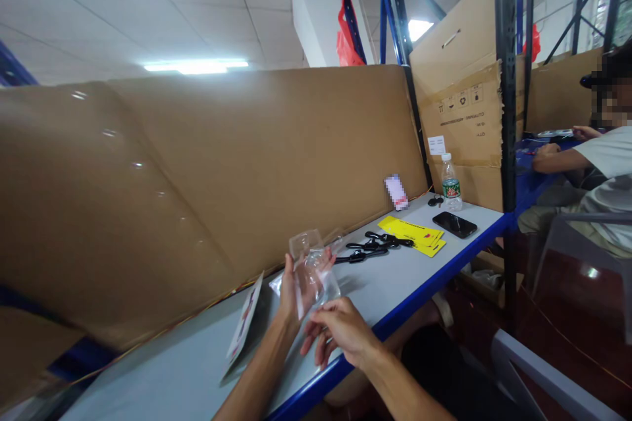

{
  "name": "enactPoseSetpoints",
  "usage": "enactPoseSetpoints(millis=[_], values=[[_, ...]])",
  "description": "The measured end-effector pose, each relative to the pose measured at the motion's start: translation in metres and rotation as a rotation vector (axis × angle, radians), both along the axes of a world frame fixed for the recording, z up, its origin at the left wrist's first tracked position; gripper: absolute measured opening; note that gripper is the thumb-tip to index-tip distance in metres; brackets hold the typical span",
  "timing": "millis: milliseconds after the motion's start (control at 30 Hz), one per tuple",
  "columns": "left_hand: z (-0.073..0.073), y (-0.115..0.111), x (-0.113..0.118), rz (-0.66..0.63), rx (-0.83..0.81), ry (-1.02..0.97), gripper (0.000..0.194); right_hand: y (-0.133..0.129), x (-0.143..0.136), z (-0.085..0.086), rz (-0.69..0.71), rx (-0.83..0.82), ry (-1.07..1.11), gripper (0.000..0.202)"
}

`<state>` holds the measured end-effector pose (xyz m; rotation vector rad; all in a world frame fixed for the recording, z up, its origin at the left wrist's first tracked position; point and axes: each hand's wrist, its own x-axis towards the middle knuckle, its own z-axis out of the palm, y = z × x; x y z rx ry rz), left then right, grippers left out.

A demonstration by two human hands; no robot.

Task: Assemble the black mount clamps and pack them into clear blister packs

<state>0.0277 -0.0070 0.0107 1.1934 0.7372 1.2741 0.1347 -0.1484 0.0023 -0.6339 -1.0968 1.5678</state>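
My left hand (296, 286) is wrapped round clear, molded plastic packaging (316, 270) above the grey table (172, 355). Just below the packaging, close to its lower edge, my right hand (340, 329) has its fingers curled and partly apart; I make out nothing in them. Several black tools with slim handles (368, 254) lie beyond the packaging. Yellow printed cards (412, 233) are beside them. To the left of my left arm, a printed card or sleeve (244, 322) leans at a slant.
A phone (454, 224), a water bottle (451, 184) and keys (435, 201) are at the table's far right. Cardboard panels (276, 158) stand along the back and right side. Another person (609, 158) sits at the right. A grey chair (543, 375) is at lower right.
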Motion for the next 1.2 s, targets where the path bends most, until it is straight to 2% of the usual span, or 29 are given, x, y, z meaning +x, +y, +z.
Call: enactPoseSetpoints(millis=[67,100,133,200,233,267,333,400,500,667,867,1033,1200], values=[[0.001,0.002,-0.008,0.003,-0.038,-0.134,0.06,-0.005,0.016,0.006,0.1,0.027,-0.222,0.026],[0.001,0.004,-0.012,0.008,-0.062,-0.193,0.057,-0.004,0.027,0.007,0.06,0.055,-0.374,0.02],[0.001,0.006,-0.015,0.012,-0.092,-0.251,0.056,0.0,0.041,0.009,-0.078,0.098,-0.552,0.019],[-0.001,0.01,-0.02,0.024,-0.17,-0.361,0.055,0.015,0.069,0.011,-0.526,0.226,-0.925,0.021],[-0.002,0.012,-0.022,0.03,-0.209,-0.401,0.054,0.025,0.082,0.011,-0.663,0.277,-1.103,0.022],[-0.004,0.013,-0.022,0.031,-0.241,-0.426,0.053,0.036,0.093,0.011,-0.71,0.321,-1.274,0.026],[-0.006,0.016,-0.021,0.005,-0.267,-0.425,0.051,0.056,0.11,0.009,-0.631,0.402,-1.531,0.036],[-0.009,0.017,-0.019,-0.063,-0.25,-0.388,0.051,0.07,0.117,0.006,-0.549,0.432,-1.673,0.042],[-0.011,0.017,-0.015,-0.148,-0.223,-0.347,0.053,0.079,0.117,-0.001,-0.566,0.422,-1.715,0.038],[-0.015,0.017,-0.01,-0.18,-0.199,-0.3,0.057,0.078,0.107,-0.008,-0.598,0.274,-1.681,0.033],[-0.023,0.02,-0.009,-0.153,-0.191,-0.296,0.059,0.068,0.078,-0.009,-0.658,0.206,-1.636,0.059],[-0.028,0.02,-0.007,-0.171,-0.22,-0.262,0.061,0.069,0.055,-0.001,-0.587,0.268,-1.608,0.045],[-0.027,0.019,-0.006,-0.163,-0.235,-0.246,0.062,0.068,0.059,0.005,-0.504,0.192,-1.629,0.031]])
